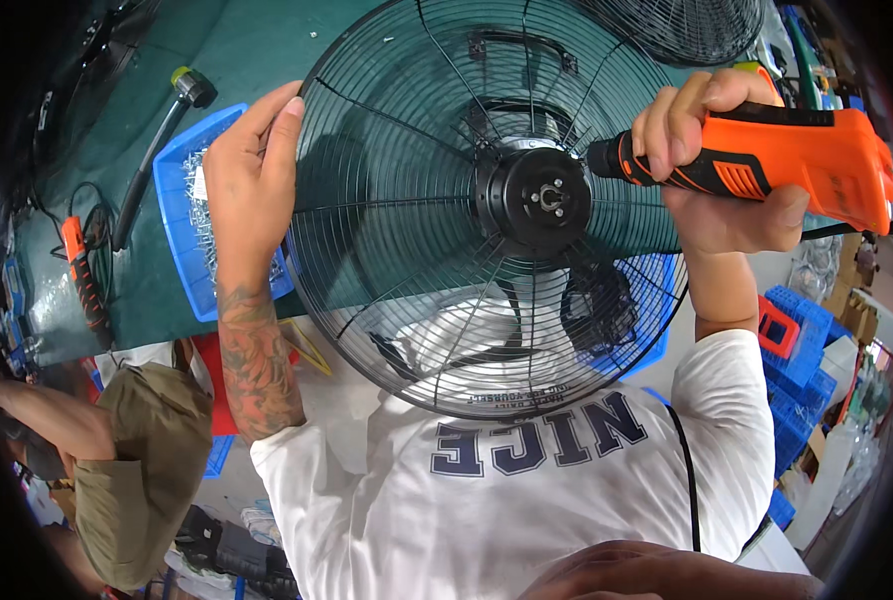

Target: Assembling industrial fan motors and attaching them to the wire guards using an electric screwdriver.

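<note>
In front of me is a round black wire fan guard (396, 250) with a dark motor hub (534, 200) at its middle. At the guard's upper left rim, my left hand (256, 180) is closed, thumb and forefinger pinched against the wire edge. My right hand (711, 160) grips an orange and black power screwdriver (806, 165), held level over the guard's right side. Its black nose points left and sits close beside the hub. Whether the tip touches anything is hidden.
A blue bin (176, 190) of screws lies beneath my left wrist. Left of it on the green table (256, 40) are a mallet (156, 150) and an orange-handled tool (81, 270). Another wire guard (686, 25) sits far right. A person in olive shorts (146, 470) is at left; blue crates (801, 340) stand right.
</note>
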`<state>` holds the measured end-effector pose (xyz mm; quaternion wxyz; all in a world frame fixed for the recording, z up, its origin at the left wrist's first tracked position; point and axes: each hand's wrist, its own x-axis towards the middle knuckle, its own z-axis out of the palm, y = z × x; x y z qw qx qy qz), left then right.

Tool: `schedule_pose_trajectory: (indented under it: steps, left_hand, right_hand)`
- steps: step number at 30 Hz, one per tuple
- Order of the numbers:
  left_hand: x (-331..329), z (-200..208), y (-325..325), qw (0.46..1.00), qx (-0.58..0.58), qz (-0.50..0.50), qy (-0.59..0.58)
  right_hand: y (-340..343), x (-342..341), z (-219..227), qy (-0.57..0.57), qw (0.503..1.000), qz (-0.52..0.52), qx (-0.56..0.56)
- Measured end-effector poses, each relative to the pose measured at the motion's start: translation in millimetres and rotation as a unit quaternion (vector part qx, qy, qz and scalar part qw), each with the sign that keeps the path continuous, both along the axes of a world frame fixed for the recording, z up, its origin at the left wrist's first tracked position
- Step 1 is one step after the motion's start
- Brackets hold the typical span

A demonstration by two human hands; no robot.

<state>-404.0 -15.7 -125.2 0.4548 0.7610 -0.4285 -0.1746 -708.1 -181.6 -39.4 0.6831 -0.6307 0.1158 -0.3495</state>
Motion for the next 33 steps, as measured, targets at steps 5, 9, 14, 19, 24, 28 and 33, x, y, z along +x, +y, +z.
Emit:
schedule_pose_trajectory:
  steps: [5,9,14,19,24,28,33]
  left_hand:
    - [-5,-3,-4,1.0,0.003,0.005,-0.001]
    - [-7,0,-4,1.0,0.006,0.012,-0.024]
    - [-7,-1,-4,1.0,-0.011,-0.003,-0.029]
    - [-5,2,-3,0.999,-0.023,-0.007,-0.031]
    - [-4,0,-4,1.0,-0.022,-0.009,-0.017]
    - [-5,2,-2,1.0,-0.007,0.006,0.003]
    - [-17,15,9,0.993,0.076,0.012,-0.085]
  right_hand:
    - [-9,-8,-6,-0.048,0.995,0.072,-0.055]
    - [-9,-7,-6,-0.037,0.996,0.072,-0.038]
    - [-16,-9,-7,-0.038,0.992,0.103,-0.054]
    - [-18,-6,-9,-0.033,0.991,0.118,-0.053]
    - [-14,-4,-11,-0.057,0.994,0.09,-0.029]
    - [-13,-3,-12,-0.065,0.991,0.112,-0.042]
    - [-43,5,-19,-0.076,0.975,0.206,-0.047]
